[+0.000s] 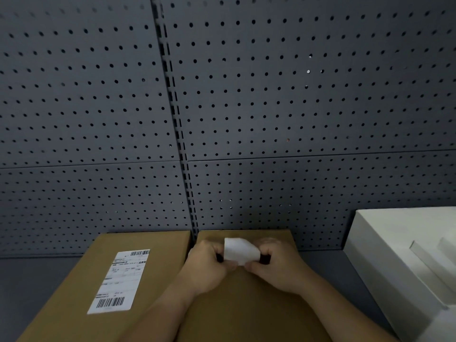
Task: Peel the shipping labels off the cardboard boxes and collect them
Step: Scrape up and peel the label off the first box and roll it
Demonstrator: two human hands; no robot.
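Observation:
Two brown cardboard boxes lie side by side on a grey surface. The left box (153, 287) carries a white shipping label (118, 282) with barcodes, stuck flat on its top. Above the right box (251, 312), my left hand (204, 265) and my right hand (276, 262) both pinch a peeled white label (240, 250), which is curled and folded between them. Its blank side faces me. No label shows on the visible top of the right box.
A white box (385, 243) with an open white insert stands at the right. A dark grey pegboard wall (246, 107) rises directly behind the boxes. Grey tabletop (37, 287) shows at the left.

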